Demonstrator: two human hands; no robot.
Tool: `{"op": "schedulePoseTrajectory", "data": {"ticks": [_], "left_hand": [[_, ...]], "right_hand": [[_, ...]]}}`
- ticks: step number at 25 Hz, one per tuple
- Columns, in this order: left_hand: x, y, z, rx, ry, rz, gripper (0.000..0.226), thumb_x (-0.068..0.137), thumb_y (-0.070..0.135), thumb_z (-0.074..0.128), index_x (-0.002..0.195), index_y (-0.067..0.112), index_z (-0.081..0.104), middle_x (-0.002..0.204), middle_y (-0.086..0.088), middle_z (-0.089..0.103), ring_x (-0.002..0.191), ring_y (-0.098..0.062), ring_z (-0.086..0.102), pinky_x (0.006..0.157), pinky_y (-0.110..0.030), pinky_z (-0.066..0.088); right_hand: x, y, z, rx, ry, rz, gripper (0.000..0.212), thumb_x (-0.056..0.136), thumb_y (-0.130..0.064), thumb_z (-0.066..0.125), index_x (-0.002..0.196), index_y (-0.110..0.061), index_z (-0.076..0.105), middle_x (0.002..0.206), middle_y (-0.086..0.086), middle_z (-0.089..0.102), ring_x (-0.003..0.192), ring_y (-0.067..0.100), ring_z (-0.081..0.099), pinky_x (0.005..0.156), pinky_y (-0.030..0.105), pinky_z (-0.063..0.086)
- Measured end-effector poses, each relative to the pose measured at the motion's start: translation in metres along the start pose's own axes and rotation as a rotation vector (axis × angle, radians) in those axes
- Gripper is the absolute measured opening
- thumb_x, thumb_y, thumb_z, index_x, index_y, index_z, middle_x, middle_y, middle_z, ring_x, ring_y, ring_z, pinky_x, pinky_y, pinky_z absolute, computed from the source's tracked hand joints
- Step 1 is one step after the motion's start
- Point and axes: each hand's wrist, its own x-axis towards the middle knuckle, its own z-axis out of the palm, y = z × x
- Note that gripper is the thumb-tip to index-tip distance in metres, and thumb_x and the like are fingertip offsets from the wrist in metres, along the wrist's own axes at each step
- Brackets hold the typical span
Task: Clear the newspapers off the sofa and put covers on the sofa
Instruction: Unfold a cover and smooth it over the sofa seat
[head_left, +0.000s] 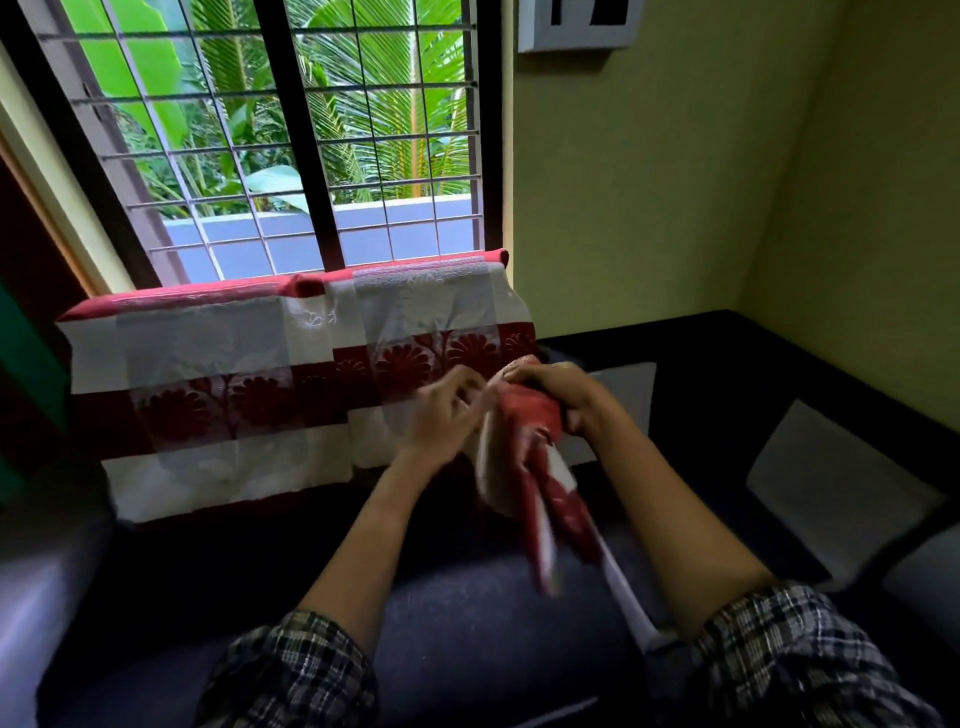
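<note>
Under window (311, 130), sofa (467, 597) back carries two draped covers (208, 389). I see right hand (550, 389) gripping bunched cover (524, 467) above near seat; left hand (447, 410), blurred, seems to pinch its edge, probably hunting a corner to spread it.

Sheer red-and-white cloth covers (291, 374), dark matt sofa (467, 597), metal window grille (291, 130), checked cotton sleeves (291, 670)

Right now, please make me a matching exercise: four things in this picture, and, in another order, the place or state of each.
1 right hand
2 draped cover
3 window
4 grey cushion

a behind the sofa
b grips the bunched cover
c far right, near the yellow wall
d hangs over the sofa's back

Pairs: 1-b, 2-d, 3-a, 4-c
</note>
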Motion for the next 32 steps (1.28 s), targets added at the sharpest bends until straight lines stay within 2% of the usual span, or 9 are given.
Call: {"op": "schedulePoseTrajectory", "data": {"ticks": [2,6,12,17,19,22,25,28,32], "left_hand": [[-0.007,0.006,0.013,-0.163,-0.11,-0.111,0.031,0.082,0.046,0.062,0.086,0.015,0.062,0.073,0.005,0.062,0.062,-0.003,0.06,0.061,-0.021,0.048],[0.006,0.007,0.019,-0.647,0.057,-0.494,0.024,0.092,0.019,0.055,0.071,0.011,0.062,0.062,-0.005,0.059,0.053,-0.014,0.055,0.058,-0.029,0.045],[0.025,0.012,0.026,-0.767,0.242,-0.722,0.041,0.099,0.037,0.037,0.073,0.015,0.06,0.067,-0.005,0.06,0.067,-0.024,0.06,0.064,-0.03,0.052],[0.018,0.031,0.029,-0.83,0.206,-0.602,0.04,0.101,0.03,0.032,0.076,0.013,0.059,0.053,0.0,0.061,0.04,-0.007,0.059,0.039,-0.016,0.046],[0.018,0.026,0.025,-0.782,0.206,-0.546,0.04,0.101,0.03,0.032,0.077,0.014,0.059,0.058,0.0,0.06,0.045,-0.007,0.06,0.046,-0.016,0.049],[0.027,0.002,0.012,-0.682,0.293,-0.59,0.04,0.099,0.032,0.038,0.074,0.012,0.061,0.07,-0.002,0.06,0.076,-0.022,0.059,0.074,-0.028,0.048],[0.025,-0.016,-0.002,-0.49,0.318,-0.605,0.026,0.095,0.028,0.048,0.082,0.012,0.064,0.069,0.001,0.059,0.072,-0.019,0.058,0.064,-0.021,0.046],[0.017,-0.029,-0.003,-0.173,0.309,-0.562,0.013,0.086,0.023,0.062,0.086,0.01,0.06,0.09,-0.009,0.061,0.089,-0.029,0.06,0.076,-0.031,0.047],[0.005,-0.017,0.006,0.084,0.458,-0.355,0.033,0.079,0.027,0.071,0.102,0.008,0.056,0.106,-0.013,0.054,0.095,-0.023,0.055,0.081,-0.035,0.046]], "right_hand": [[0.002,-0.008,0.003,0.232,-0.002,0.067,0.014,0.087,-0.003,0.052,0.075,-0.009,0.056,0.075,0.009,0.059,0.064,0.019,0.057,0.047,0.023,0.053],[0.002,-0.01,-0.006,0.588,-0.041,0.032,0.023,0.088,-0.025,0.06,0.093,-0.002,0.058,0.087,0.014,0.063,0.078,0.023,0.066,0.062,0.033,0.059],[-0.014,0.005,-0.01,-0.306,-0.1,0.001,0.053,0.079,-0.059,0.059,0.1,-0.011,0.069,0.103,0.004,0.07,0.099,0.02,0.065,0.082,0.039,0.05],[-0.015,0.008,0.001,-0.36,-0.023,-0.157,0.023,0.078,-0.023,0.073,0.097,-0.01,0.067,0.091,0.006,0.07,0.089,0.02,0.067,0.074,0.038,0.049],[-0.016,0.003,0.0,-0.255,0.074,-0.189,0.006,0.083,-0.007,0.066,0.08,-0.011,0.063,0.075,0.004,0.063,0.073,0.013,0.061,0.064,0.03,0.045],[-0.013,-0.006,-0.009,-0.222,0.141,-0.162,0.023,0.091,-0.003,0.054,0.071,-0.015,0.053,0.069,0.003,0.054,0.058,0.011,0.049,0.049,0.021,0.042],[-0.01,-0.011,-0.017,-0.121,0.209,-0.111,0.027,0.092,0.004,0.048,0.07,-0.01,0.053,0.063,0.006,0.054,0.047,0.011,0.05,0.038,0.015,0.038],[-0.007,-0.016,-0.017,0.21,0.26,-0.055,0.026,0.092,0.008,0.045,0.07,-0.003,0.053,0.052,0.008,0.057,0.04,0.012,0.055,0.038,0.017,0.045],[0.004,-0.014,-0.01,0.499,0.258,0.009,0.024,0.096,0.005,0.038,0.077,0.001,0.053,0.059,0.013,0.06,0.038,0.015,0.059,0.04,0.025,0.051]]}}
